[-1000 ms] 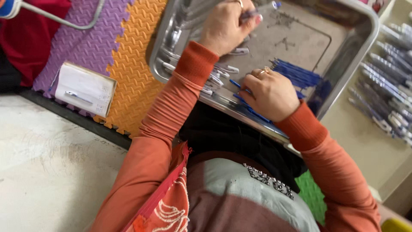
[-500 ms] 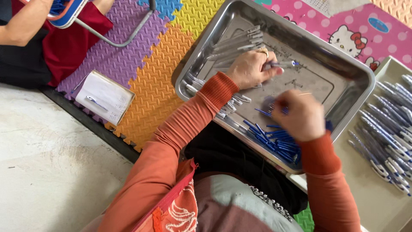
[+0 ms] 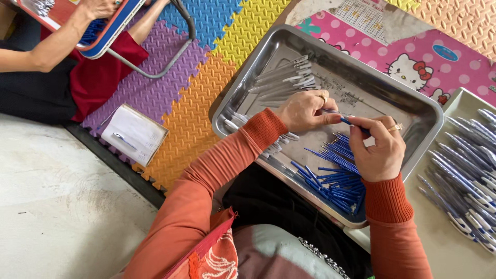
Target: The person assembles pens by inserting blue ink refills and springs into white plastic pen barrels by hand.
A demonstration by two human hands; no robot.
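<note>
While fingertips meet, left hand point(image 3: 305, 111), right hand point(image 3: 380, 147), pen point(image 3: 347, 121)

The metal tray point(image 3: 418, 111) is a dull silver-grey, and the loose refills point(image 3: 336, 175) heaped in it are bright blue. The pen barrels point(image 3: 284, 77) at its far end are silvery grey with paler tips. Both sleeves point(image 3: 217, 170) are burnt orange (ribbed at the cuffs), and each hand wears a gold ring point(image 3: 395, 127). The foam floor mats point(image 3: 170, 88) run in interlocking squares of purple, orange, yellow and blue, with a pink, white-dotted mat point(image 3: 361, 41) carrying a white cartoon cat with a red bow. The small box point(image 3: 135, 133) is white. The finished pens point(image 3: 473, 175) at the right are grey-blue with white ends.
</note>
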